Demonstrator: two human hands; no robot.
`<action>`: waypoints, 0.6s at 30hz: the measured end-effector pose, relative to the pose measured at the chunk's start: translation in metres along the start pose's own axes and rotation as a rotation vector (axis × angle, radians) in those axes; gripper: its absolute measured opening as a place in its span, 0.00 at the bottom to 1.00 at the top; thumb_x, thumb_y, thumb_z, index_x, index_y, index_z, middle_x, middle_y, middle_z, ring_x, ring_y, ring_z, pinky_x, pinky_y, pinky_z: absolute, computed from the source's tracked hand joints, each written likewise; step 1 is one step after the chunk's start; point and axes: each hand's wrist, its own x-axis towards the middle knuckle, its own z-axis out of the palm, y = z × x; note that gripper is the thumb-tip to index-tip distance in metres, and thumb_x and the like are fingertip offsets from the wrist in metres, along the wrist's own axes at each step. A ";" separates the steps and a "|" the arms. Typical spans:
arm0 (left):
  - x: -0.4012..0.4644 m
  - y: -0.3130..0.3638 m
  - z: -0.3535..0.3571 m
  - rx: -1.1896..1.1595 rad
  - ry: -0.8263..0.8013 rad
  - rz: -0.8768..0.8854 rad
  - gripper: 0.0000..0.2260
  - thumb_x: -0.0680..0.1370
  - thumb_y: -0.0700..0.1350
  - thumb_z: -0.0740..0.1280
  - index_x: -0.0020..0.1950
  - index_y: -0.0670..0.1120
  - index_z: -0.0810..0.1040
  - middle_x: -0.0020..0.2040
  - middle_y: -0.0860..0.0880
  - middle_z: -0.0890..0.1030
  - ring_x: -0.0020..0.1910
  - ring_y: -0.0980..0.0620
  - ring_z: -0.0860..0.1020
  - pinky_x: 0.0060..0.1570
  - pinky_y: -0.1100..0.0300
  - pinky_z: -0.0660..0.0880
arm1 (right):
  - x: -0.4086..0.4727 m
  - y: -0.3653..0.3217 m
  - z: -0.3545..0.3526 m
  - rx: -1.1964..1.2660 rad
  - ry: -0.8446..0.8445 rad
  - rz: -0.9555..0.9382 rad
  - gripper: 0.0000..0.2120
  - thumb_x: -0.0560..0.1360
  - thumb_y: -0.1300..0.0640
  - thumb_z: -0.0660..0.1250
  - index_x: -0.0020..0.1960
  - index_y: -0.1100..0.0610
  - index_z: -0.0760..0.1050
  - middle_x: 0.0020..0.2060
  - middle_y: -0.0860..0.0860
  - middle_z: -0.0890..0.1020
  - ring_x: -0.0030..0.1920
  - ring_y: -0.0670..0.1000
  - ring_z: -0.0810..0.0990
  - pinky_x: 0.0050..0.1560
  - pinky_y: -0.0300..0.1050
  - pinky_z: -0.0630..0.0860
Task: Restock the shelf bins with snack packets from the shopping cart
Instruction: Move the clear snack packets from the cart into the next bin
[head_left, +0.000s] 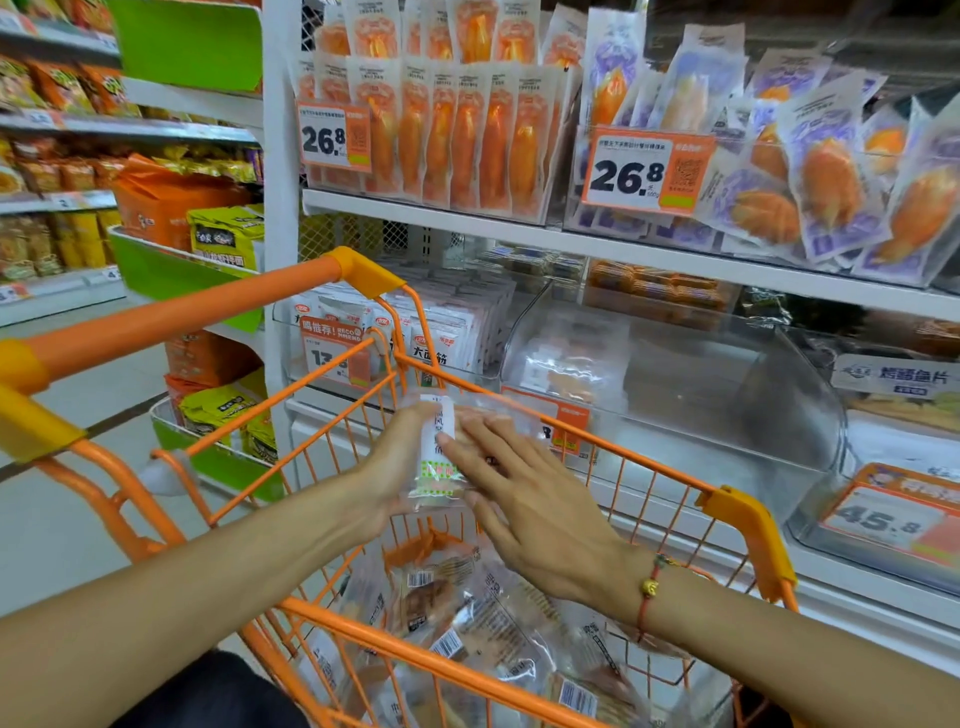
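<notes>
An orange wire shopping cart (613, 457) stands in front of me with several clear snack packets (498, 623) heaped in its basket. Above the basket my left hand (395, 467) holds a small stack of clear packets with white labels (439, 447) from the left side. My right hand (524, 499) lies with straight fingers flat against the stack's right face. Behind the cart's far rim, a clear shelf bin (675, 384) with a curved lid holds a few similar packets at its left end.
The white shelf above (571, 239) carries bins of orange and purple packets with 26.8 price tags. Another clear bin with a 45.8 tag (883, 514) sits at the right. The aisle floor (67, 467) and further snack shelves lie to the left.
</notes>
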 end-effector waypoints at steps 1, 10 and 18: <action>-0.003 0.000 0.000 0.013 0.012 -0.008 0.19 0.79 0.52 0.56 0.60 0.45 0.80 0.47 0.40 0.84 0.42 0.42 0.82 0.45 0.52 0.80 | 0.002 -0.001 -0.003 0.058 -0.028 0.003 0.25 0.82 0.47 0.47 0.77 0.44 0.47 0.78 0.47 0.52 0.77 0.48 0.46 0.75 0.44 0.44; -0.005 0.009 0.003 0.125 0.077 0.166 0.18 0.80 0.45 0.63 0.70 0.47 0.69 0.68 0.46 0.73 0.66 0.43 0.72 0.69 0.46 0.66 | 0.006 0.019 -0.074 0.928 0.050 0.718 0.22 0.76 0.56 0.67 0.66 0.50 0.62 0.57 0.43 0.74 0.59 0.46 0.73 0.55 0.33 0.70; 0.010 0.038 0.073 0.124 -0.068 0.262 0.13 0.76 0.46 0.67 0.60 0.43 0.77 0.56 0.46 0.80 0.49 0.49 0.79 0.50 0.57 0.74 | -0.019 0.067 -0.107 1.242 -0.024 0.846 0.15 0.78 0.50 0.64 0.57 0.59 0.80 0.50 0.54 0.85 0.50 0.50 0.81 0.56 0.43 0.75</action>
